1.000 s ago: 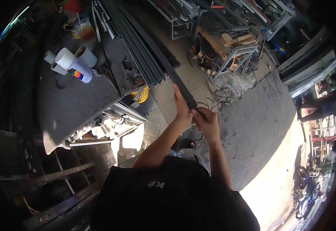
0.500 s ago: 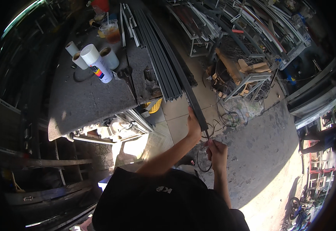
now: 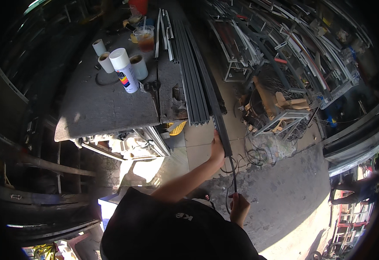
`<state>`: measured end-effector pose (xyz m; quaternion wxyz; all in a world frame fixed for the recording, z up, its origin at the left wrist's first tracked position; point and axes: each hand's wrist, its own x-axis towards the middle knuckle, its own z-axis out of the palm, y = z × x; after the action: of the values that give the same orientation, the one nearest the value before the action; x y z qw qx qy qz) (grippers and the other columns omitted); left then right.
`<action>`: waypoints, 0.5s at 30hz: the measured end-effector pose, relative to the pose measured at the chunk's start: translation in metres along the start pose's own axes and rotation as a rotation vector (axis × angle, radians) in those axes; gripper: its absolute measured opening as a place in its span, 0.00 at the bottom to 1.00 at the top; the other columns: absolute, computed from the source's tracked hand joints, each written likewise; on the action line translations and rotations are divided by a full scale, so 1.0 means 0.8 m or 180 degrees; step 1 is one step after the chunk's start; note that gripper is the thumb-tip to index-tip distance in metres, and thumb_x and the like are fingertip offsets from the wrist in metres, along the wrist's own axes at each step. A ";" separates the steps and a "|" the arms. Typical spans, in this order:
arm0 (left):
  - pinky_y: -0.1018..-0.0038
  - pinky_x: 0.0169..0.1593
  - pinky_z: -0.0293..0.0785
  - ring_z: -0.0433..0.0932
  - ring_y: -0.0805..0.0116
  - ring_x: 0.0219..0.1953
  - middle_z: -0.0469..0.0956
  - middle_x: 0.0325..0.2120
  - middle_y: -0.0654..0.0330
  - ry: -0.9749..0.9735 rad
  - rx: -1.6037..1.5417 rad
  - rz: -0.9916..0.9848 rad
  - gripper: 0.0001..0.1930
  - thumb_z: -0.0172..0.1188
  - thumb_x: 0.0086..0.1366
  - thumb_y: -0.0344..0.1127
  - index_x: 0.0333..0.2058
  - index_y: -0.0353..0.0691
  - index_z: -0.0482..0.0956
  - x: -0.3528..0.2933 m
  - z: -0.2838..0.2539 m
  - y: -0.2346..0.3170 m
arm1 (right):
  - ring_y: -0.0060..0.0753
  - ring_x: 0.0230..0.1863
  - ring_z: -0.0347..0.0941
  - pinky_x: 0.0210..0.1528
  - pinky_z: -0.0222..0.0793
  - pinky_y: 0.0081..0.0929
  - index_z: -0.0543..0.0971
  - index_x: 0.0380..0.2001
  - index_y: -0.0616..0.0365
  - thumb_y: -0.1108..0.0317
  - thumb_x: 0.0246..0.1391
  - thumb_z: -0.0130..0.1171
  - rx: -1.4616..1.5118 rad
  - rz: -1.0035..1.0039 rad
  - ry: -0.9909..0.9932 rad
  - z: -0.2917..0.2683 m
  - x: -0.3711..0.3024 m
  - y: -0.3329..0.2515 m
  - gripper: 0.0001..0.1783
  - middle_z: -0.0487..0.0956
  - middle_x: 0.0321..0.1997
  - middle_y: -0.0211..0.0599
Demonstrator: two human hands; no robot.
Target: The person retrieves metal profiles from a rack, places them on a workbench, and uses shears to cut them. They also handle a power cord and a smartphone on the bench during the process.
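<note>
My left hand (image 3: 217, 151) is wrapped around the near end of a long dark grey metal profile (image 3: 223, 134), which slopes away beside the table. From that end a thin black flexible strip (image 3: 234, 177) runs back toward me. My right hand (image 3: 239, 208) pinches this strip closer to my body, its fingers closed. Part of the strip loops down beside the right hand. A bundle of similar dark profiles (image 3: 192, 82) lies along the table's right edge, just left of the held one; their near ends overhang it.
On the carpet-topped table (image 3: 94, 106) stand a white spray can (image 3: 126, 73), several film rolls (image 3: 138, 68), black scissors (image 3: 153, 89) and a plastic cup of brown drink (image 3: 145, 40). Coiled black strip (image 3: 261, 152) lies on the floor. Metal racks (image 3: 285, 119) hold scrap and bars at right.
My right hand has drawn back toward my body, away from the profile's end. A longer stretch of black strip shows between the hands. The left hand keeps its grip, and the view has shifted.
</note>
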<state>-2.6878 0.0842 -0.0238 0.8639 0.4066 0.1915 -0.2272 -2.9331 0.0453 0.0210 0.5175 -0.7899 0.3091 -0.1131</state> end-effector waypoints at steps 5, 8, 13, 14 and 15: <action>0.72 0.32 0.73 0.73 0.73 0.30 0.73 0.30 0.63 0.0131 0.0154 -0.0169 0.38 0.36 0.69 0.68 0.52 0.35 0.70 0.003 0.003 0.007 | 0.13 0.10 0.53 0.14 0.44 0.20 0.79 0.24 0.64 0.61 0.66 0.52 0.1174 0.0569 -0.0501 0.012 0.038 -0.061 0.20 0.63 0.10 0.23; 0.72 0.30 0.73 0.74 0.72 0.29 0.72 0.28 0.63 0.0042 0.0092 -0.0087 0.37 0.36 0.69 0.69 0.50 0.35 0.70 -0.004 0.007 0.012 | 0.13 0.10 0.51 0.14 0.43 0.19 0.78 0.25 0.64 0.58 0.66 0.52 0.1451 0.0348 -0.0787 0.039 0.088 -0.089 0.21 0.62 0.10 0.22; 0.68 0.20 0.68 0.69 0.66 0.15 0.67 0.16 0.62 0.0060 0.0180 0.0027 0.35 0.34 0.67 0.72 0.29 0.42 0.68 -0.011 0.009 0.013 | 0.13 0.13 0.54 0.16 0.47 0.18 0.79 0.28 0.64 0.58 0.65 0.53 0.1615 -0.0162 -0.0746 0.073 0.128 -0.088 0.19 0.63 0.12 0.22; 0.68 0.20 0.67 0.69 0.66 0.15 0.67 0.16 0.62 0.0095 0.0200 0.0041 0.35 0.34 0.67 0.72 0.29 0.42 0.68 -0.008 0.008 0.012 | 0.13 0.14 0.56 0.17 0.48 0.18 0.79 0.28 0.64 0.60 0.65 0.54 0.1226 -0.0454 -0.0433 0.075 0.123 -0.081 0.18 0.63 0.12 0.22; 0.68 0.20 0.67 0.69 0.66 0.15 0.67 0.16 0.62 0.0088 0.0156 0.0058 0.34 0.34 0.67 0.72 0.29 0.42 0.68 -0.005 0.008 0.010 | 0.13 0.14 0.57 0.17 0.50 0.18 0.79 0.28 0.64 0.61 0.65 0.54 0.0925 -0.0876 -0.0093 0.078 0.115 -0.074 0.17 0.64 0.12 0.22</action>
<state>-2.6859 0.0848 -0.0126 0.8530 0.4325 0.1940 -0.2184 -2.8078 0.0522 0.0335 0.6101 -0.7432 0.1711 -0.2147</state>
